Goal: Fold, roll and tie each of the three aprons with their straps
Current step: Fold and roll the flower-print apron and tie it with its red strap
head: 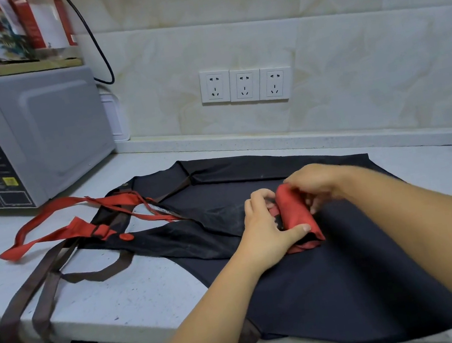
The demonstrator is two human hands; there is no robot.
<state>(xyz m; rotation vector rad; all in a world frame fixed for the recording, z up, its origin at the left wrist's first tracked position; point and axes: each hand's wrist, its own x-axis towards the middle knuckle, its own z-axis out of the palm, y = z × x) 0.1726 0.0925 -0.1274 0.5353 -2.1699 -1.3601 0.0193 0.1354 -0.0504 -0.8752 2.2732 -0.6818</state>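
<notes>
Left grip (pixel 266 226) curls round the near side of the red roll (pixel 296 215), thumb laid along its lower end. Right grip (pixel 315 184) pinches the roll's top from the far side, fingers bent over it. Roll sits on a dark apron (pixel 341 277) spread flat on the worktop (pixel 119 294), right of centre. Red straps (pixel 57 226) lie to the left; brown straps (pixel 32 305) hang over the front edge. Microwave (pixel 33 134) at left rear.

left hand (pixel 267 230): your thumb's on the red apron roll (pixel 297 214)
right hand (pixel 318 183): you're pinching its top end
under it: dark apron (pixel 341 277) on the counter (pixel 125 293)
</notes>
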